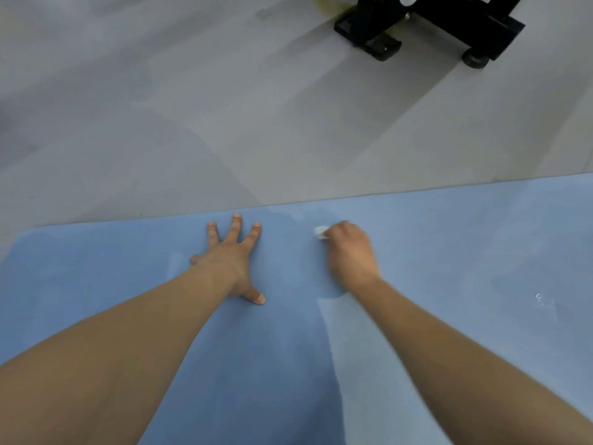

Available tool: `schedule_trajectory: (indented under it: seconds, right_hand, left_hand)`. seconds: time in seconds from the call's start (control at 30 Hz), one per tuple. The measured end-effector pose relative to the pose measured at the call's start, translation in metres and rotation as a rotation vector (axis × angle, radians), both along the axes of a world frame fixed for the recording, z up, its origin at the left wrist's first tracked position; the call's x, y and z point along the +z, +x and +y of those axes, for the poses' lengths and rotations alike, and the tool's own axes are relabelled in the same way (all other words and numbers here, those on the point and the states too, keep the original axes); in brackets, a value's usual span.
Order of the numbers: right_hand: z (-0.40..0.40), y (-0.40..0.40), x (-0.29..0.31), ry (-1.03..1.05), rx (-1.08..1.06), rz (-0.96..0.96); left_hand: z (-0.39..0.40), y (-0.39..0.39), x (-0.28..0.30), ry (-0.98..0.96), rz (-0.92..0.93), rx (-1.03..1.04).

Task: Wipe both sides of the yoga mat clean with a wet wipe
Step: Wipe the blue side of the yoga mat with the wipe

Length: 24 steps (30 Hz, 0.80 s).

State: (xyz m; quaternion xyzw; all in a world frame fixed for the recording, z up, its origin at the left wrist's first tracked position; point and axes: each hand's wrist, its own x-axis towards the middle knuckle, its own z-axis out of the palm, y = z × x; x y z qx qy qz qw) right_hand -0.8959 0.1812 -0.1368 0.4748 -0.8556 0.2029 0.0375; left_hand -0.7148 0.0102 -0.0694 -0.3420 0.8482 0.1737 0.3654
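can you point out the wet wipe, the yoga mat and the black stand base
wet wipe (pixel 321 233), head view, white bit showing past the right hand's fingers
yoga mat (pixel 465 252), head view, bare blue surface right of the hands
black stand base (pixel 378 24), head view, left foot

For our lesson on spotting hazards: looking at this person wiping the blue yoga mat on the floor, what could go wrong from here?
1. The wet wipe is bunched small in the right hand, so patches of the yoga mat may be missed.
2. The left hand presses flat on the mat; damp areas might let it slip.
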Motion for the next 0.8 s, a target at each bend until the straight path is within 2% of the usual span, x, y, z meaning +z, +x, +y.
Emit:
schedule_trajectory:
  seconds: [0.07, 0.13, 0.23, 0.33, 0.5, 0.57, 0.63, 0.67, 0.73, 0.8]
  right_hand:
    - [0.032, -0.051, 0.002, 0.010, -0.233, 0.013]
    - [0.055, -0.082, 0.008, 0.076, -0.452, -0.062]
    - [0.040, -0.081, 0.012, 0.045, -0.659, -0.159]
    - [-0.013, -0.027, 0.007, -0.025, -0.585, -0.214]
    - [-0.086, 0.077, 0.008, -0.091, -0.156, -0.238]
    - [-0.086, 0.070, 0.010, -0.049, -0.035, -0.235]
    - [-0.071, 0.038, 0.006, 0.008, 0.065, -0.136]
    - [-0.060, 0.016, 0.004, 0.025, 0.061, -0.086]
    - [-0.034, -0.031, 0.002, 0.006, -0.089, -0.036]
    - [-0.009, -0.064, 0.002, 0.001, -0.264, -0.082]
  left_hand:
    - [0.001, 0.000, 0.000, 0.000, 0.001, 0.007]
    - [0.002, -0.001, 0.001, 0.009, 0.000, 0.011]
    - [0.001, -0.001, 0.002, 0.022, 0.002, 0.021]
    - [0.000, -0.002, 0.001, 0.027, 0.014, 0.030]
    - [0.000, 0.000, -0.001, 0.027, 0.027, 0.033]
    - [0.000, 0.000, -0.001, 0.022, 0.027, 0.031]
    - [-0.001, 0.000, -0.001, 0.022, 0.023, 0.031]
    - [-0.001, 0.000, -0.002, 0.020, 0.025, 0.031]
    - [-0.001, 0.000, -0.003, 0.015, 0.029, 0.035]
    - [-0.001, 0.000, -0.003, 0.015, 0.019, 0.040]
